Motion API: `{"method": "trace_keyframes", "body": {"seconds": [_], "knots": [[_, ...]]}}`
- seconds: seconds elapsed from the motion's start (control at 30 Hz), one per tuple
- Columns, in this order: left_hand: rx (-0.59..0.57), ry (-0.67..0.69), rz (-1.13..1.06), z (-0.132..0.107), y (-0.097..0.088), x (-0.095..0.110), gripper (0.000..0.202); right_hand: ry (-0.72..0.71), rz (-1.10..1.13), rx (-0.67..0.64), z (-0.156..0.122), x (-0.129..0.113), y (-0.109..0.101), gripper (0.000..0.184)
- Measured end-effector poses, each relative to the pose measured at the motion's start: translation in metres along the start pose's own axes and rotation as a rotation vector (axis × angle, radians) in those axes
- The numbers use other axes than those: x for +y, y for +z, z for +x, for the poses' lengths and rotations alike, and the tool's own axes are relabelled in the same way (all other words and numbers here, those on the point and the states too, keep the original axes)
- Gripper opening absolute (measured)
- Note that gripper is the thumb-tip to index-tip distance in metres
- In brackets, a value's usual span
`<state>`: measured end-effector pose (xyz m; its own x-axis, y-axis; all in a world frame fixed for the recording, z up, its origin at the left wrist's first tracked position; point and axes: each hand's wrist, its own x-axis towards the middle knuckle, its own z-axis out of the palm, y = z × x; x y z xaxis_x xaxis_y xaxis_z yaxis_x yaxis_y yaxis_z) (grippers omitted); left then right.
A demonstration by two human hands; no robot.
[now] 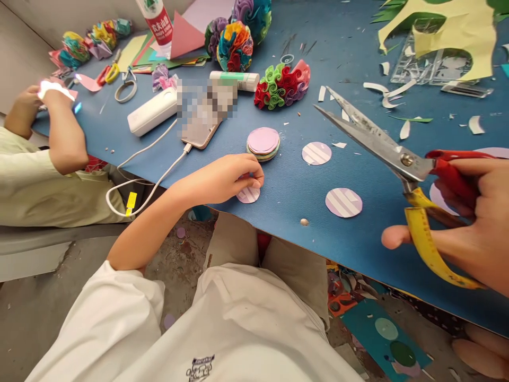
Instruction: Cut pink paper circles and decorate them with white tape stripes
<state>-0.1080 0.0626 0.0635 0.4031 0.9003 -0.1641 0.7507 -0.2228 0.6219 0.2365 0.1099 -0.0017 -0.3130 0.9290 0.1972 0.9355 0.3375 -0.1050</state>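
My left hand rests on the blue table near its front edge, fingers pinched on a striped pale-purple paper circle. My right hand grips a pair of scissors by the red and yellow handles, blades slightly apart and pointing left over the table. Two more striped circles lie between my hands. A small stack of paper circles sits just beyond my left hand.
A phone on a cable and a white power bank lie at left. Paper flowers, glue sticks and coloured sheets fill the back. Paper scraps lie at right. Another person's arms work at far left.
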Motion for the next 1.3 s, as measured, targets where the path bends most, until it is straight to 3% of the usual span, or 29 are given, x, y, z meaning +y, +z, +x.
{"method": "trace_keyframes", "body": {"seconds": [0.17, 0.27, 0.47, 0.7, 1.0, 1.17, 1.3], "knots": [[0.037, -0.043, -0.047, -0.019, -0.003, 0.003, 0.016, 0.031, 0.058, -0.043, 0.002, -0.007, -0.006, 0.097], [0.031, -0.081, -0.047, -0.026, -0.001, 0.004, 0.016, 0.045, 0.077, -0.064, 0.003, -0.011, -0.008, 0.096], [0.108, -0.065, -0.027, -0.015, 0.003, 0.001, 0.014, 0.035, 0.038, -0.086, 0.003, -0.013, -0.007, 0.091], [-0.057, 0.006, 0.017, -0.001, -0.004, -0.006, 0.014, 0.077, 0.044, -0.127, 0.006, -0.028, -0.021, 0.089], [-0.186, -0.017, 0.084, 0.008, -0.014, -0.004, 0.015, 0.079, 0.061, -0.136, 0.004, -0.028, -0.020, 0.092], [-0.185, -0.028, 0.103, 0.009, -0.014, -0.003, 0.016, 0.100, 0.053, -0.168, 0.008, -0.032, -0.024, 0.092], [-0.113, -0.015, 0.181, 0.006, -0.009, 0.000, 0.016, 0.115, 0.008, -0.186, 0.007, -0.034, -0.025, 0.096]]}}
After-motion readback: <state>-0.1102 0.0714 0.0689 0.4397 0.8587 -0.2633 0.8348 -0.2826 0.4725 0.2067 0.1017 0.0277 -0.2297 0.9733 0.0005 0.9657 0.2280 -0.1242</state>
